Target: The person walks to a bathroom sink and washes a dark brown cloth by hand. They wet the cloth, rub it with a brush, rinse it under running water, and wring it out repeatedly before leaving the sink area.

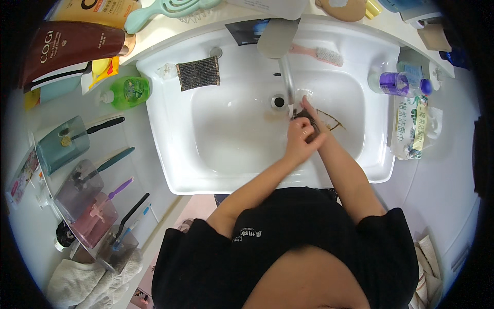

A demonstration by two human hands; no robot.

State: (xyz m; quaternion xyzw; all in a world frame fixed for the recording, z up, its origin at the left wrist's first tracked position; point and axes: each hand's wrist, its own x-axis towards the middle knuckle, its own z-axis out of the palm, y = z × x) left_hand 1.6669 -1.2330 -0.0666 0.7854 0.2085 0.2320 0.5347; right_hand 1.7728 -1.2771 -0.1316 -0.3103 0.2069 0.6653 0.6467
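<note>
Both hands meet under the faucet (286,77), over the right part of a white washbasin (227,135). My left hand (303,135) is curled over a dark brown, wet-looking piece (307,115), whose kind I cannot make out. My right hand (314,117) is against the same piece, one finger stretched toward the faucet; the rest of its grip is hidden. Beside the right hand lies a thin dark brown-edged piece (335,123) on the basin floor. Splashing water (305,92) shows near the fingertips. Brownish water (274,116) stains the basin below the drain (278,101).
On the basin's ledge lie a black ribbed scrubbing pad (198,73) and a pink hairbrush (318,54). Green pump soap (130,92) stands left; a purple-labelled bottle (401,84) and tissue pack (409,125) are right. Toothbrush cups (79,189) line the left wall.
</note>
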